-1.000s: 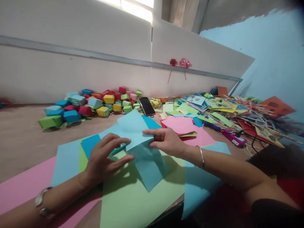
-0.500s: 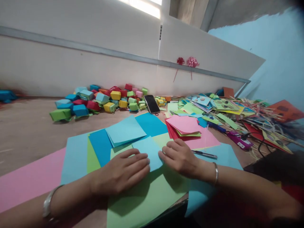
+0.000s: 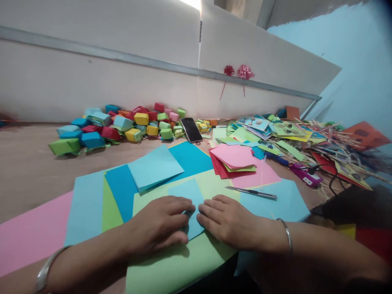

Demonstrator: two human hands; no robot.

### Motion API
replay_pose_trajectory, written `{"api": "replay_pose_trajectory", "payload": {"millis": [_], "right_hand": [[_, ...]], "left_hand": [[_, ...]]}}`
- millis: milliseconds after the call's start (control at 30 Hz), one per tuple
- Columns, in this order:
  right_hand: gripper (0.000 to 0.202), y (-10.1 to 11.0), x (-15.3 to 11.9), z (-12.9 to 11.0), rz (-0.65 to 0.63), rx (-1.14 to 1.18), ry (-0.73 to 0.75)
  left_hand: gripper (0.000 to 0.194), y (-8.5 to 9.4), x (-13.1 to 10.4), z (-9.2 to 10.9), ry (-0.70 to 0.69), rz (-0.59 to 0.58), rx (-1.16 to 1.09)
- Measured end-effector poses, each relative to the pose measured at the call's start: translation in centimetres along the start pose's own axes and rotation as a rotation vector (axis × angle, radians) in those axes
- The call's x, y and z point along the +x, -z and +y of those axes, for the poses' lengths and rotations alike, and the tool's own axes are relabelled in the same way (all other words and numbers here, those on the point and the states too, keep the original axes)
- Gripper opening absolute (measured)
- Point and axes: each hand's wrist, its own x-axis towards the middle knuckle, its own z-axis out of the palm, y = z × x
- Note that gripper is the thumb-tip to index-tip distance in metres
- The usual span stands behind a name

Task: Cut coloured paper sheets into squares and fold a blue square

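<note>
A small light blue sheet of paper [image 3: 185,191] lies on a larger pale green sheet [image 3: 165,267] at the table's front edge. My left hand [image 3: 162,222] rests over the blue sheet's left part, palm down, its fingers stretched and the thumb apart. From the right, my right hand [image 3: 228,220] lays its extended fingers along the sheet's other edge. Only a narrow gap separates the fingertips of both hands. Parts of the blue sheet are hidden beneath them. Just beyond my right hand lies a utility knife [image 3: 252,192].
Behind are light blue squares [image 3: 156,167] and a pink and red paper stack [image 3: 234,157]. Folded paper boxes [image 3: 122,122] and a phone [image 3: 191,130] line the back. At right are paper scraps with sticks [image 3: 275,130] and a purple power strip [image 3: 306,174].
Both hands have come nearer to me and closer together over the light blue sheet. My right hand has moved off the utility knife's near end, which now shows. The view has shifted slightly.
</note>
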Motion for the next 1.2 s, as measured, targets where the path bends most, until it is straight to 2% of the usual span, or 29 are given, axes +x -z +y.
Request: {"api": "replay_pose_trajectory", "payload": {"millis": [133, 200, 267, 333, 433, 633, 967, 1200], "right_hand": [[0.024, 0.8, -1.0, 0.9, -0.028, 0.014, -0.001], [0.028, 1.1, -2.4, 1.9, 0.039, -0.004, -0.091], [0.029, 1.4, -4.2, 3.0, 0.095, -0.067, -0.266], [0.028, 1.5, -6.0, 4.0, 0.041, -0.117, -0.427], [0.026, 1.1, -8.1, 4.9, -0.073, -0.123, -0.499], [0.023, 0.2, -8.5, 5.2, -0.062, -0.082, -0.528], [0.028, 1.8, -5.5, 1.9, 0.037, 0.087, -0.293], [0.030, 2.3, -5.6, 1.9, 0.019, 0.049, -0.319]], "left_hand": [[0.040, -0.3, -0.1, -0.7, 0.053, -0.060, -0.002], [0.039, -0.5, -0.4, -0.8, 0.057, -0.101, 0.016], [0.041, -0.5, -0.7, -1.0, 0.075, -0.120, 0.037], [0.045, -0.5, -1.0, -1.0, 0.085, -0.144, 0.069], [0.049, -0.6, -1.2, -1.1, 0.105, -0.200, 0.108], [0.055, -1.2, -2.0, -1.6, 0.127, -0.204, 0.112], [0.054, -1.3, -2.0, -1.6, 0.146, -0.206, 0.069], [0.055, -1.2, -1.8, -1.5, 0.117, -0.177, 0.070]]}}
